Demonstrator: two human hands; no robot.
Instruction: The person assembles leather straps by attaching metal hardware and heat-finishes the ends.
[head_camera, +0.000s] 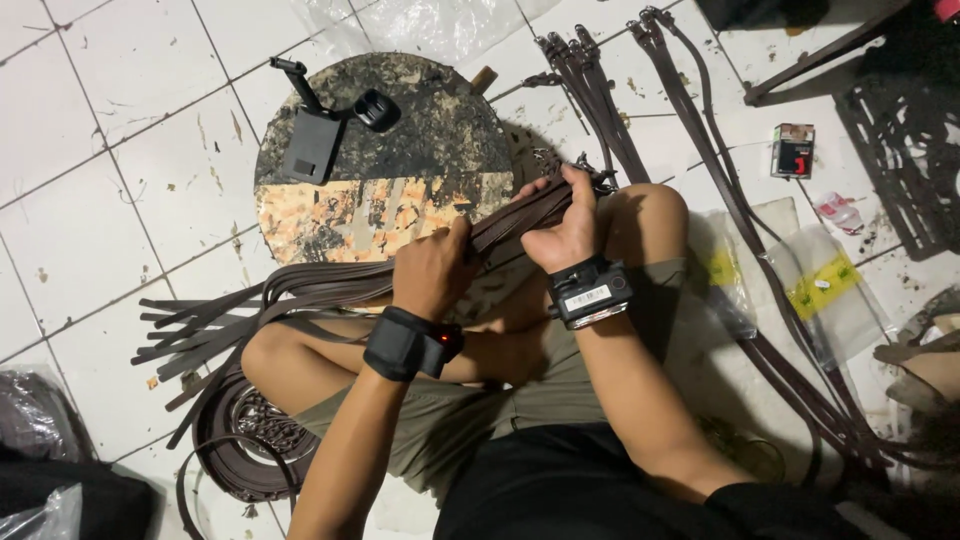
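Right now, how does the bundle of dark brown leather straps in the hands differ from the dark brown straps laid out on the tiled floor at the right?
The bundle of dark brown leather straps is gripped by the left hand and right hand across the knees, its loose ends fanned out. The dark brown straps on the floor lie untouched, in long, nearly straight runs. Both look alike in colour and material.

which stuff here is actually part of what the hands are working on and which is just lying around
In hand:
- bundle of dark brown leather straps, gripped by the left hand and the right hand
- round stained wooden block beneath the bundle

Lying about:
- black punch-like tool
- small red and white box
- clear plastic bags
- long brown straps on the floor
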